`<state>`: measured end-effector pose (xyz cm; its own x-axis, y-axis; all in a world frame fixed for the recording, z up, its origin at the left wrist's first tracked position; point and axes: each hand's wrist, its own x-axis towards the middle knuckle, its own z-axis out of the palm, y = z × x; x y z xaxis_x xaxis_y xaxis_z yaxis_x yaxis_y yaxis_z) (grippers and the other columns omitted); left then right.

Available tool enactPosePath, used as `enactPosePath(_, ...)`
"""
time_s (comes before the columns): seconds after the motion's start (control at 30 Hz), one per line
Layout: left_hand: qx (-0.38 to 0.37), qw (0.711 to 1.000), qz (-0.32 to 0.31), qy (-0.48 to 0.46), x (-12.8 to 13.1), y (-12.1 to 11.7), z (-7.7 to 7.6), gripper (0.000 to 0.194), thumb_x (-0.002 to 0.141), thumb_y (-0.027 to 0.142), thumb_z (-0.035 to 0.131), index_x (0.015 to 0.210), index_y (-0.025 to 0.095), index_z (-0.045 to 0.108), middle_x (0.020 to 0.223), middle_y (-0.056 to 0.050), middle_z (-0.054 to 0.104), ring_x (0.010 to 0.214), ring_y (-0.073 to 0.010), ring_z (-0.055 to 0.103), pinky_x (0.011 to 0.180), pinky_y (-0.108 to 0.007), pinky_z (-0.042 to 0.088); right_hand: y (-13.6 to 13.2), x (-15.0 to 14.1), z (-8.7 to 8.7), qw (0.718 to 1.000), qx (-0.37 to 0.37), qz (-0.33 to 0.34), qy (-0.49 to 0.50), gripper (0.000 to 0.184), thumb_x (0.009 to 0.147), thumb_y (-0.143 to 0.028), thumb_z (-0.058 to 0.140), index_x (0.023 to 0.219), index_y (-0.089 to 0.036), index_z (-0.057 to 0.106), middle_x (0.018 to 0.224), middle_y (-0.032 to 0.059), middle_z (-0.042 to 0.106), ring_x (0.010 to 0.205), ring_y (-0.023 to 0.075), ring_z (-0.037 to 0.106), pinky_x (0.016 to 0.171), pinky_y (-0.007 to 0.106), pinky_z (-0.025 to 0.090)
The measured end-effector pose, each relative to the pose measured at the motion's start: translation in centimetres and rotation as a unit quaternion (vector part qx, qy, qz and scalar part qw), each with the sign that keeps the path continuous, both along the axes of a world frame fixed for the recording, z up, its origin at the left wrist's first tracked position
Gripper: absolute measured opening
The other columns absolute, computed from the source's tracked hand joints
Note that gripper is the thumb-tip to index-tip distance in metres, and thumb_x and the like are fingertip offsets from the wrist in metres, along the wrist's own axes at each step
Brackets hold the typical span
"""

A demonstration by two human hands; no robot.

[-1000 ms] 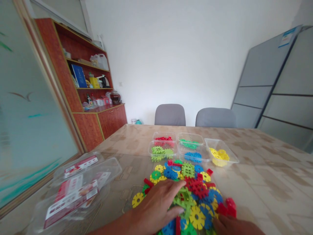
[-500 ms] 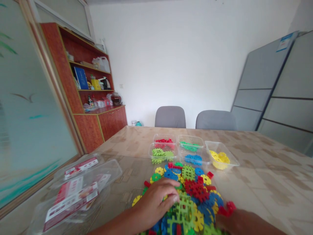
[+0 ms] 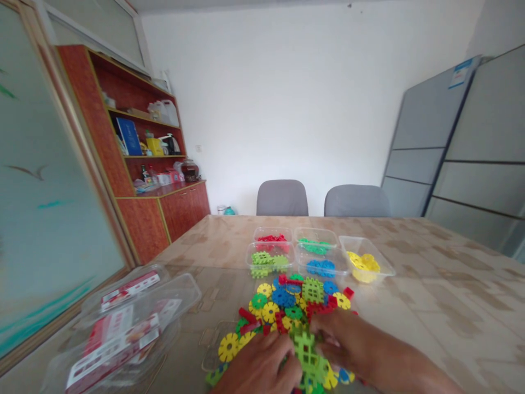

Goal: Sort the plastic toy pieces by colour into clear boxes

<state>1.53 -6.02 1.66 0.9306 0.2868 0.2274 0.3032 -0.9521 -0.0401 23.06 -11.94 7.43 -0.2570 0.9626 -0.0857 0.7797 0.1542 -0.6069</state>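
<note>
The left hand (image 3: 264,364) and right hand (image 3: 342,340) were curled on either side of a light green piece (image 3: 305,353) in the pile (image 3: 283,298) on the table (image 3: 418,312), their grip impossible to tell.

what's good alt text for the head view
A person's left hand and right hand reach into a multicoloured heap of plastic pieces on a brown table. Five rectangular clear plastic boxes of colour-sorted pieces stand beyond; clear labelled plastic lids lie left.
</note>
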Motion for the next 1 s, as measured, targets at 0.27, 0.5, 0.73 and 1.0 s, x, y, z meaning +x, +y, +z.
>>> enactPosePath(0.27,0.018,1.0,0.003,0.006,0.4,0.0,-1.9,0.022,0.084,0.035,0.067,0.075,0.021,0.053,0.069,0.0,0.058,0.063,-0.0178,0.057,0.049,-0.029,0.028,0.1,0.2,-2.3,0.998,0.025,-0.043,-0.041,0.024,0.076,-0.012,0.054,0.099,-0.019,0.055,0.082,0.0034,0.064,0.076,0.0193,0.058,0.061,0.028,0.035)
enactPosePath(0.5,-0.146,0.988,0.05,-0.005,0.3,0.2,2.7,0.037,0.074,0.034,0.075,0.101,0.022,0.055,0.1,-0.003,0.063,0.089,-0.0233,0.059,0.071,-0.028,0.043,0.6,-0.1,-2.8,0.999,0.019,-0.049,0.003,0.021,0.07,-0.008,0.057,0.088,-0.019,0.055,0.081,0.0015,0.061,0.074,0.0174,0.056,0.059,0.025,0.035)
enactPosePath(0.73,-0.253,0.965,0.049,-0.055,0.8,0.9,1.8,0.063,0.07,0.021,0.078,0.124,0.028,0.047,0.137,-0.004,0.046,0.12,-0.0247,0.048,0.101,-0.033,0.037,1.0,1.0,-3.0,0.983,-0.086,-0.01,0.16,0.014,0.08,-0.013,0.048,0.094,-0.018,0.05,0.073,-0.003,0.054,0.064,0.0128,0.057,0.052,0.021,0.041)
enactPosePath(1.0,-0.309,0.947,0.033,-0.083,0.7,1.9,0.7,0.066,0.065,0.02,0.082,0.12,0.028,0.046,0.124,-0.002,0.055,0.112,-0.0216,0.052,0.095,-0.03,0.04,1.6,0.7,-4.0,0.954,-0.121,-0.017,0.272,0.009,0.081,-0.021,0.052,0.089,-0.018,0.049,0.068,-0.0051,0.056,0.058,0.0102,0.06,0.05,0.019,0.043)
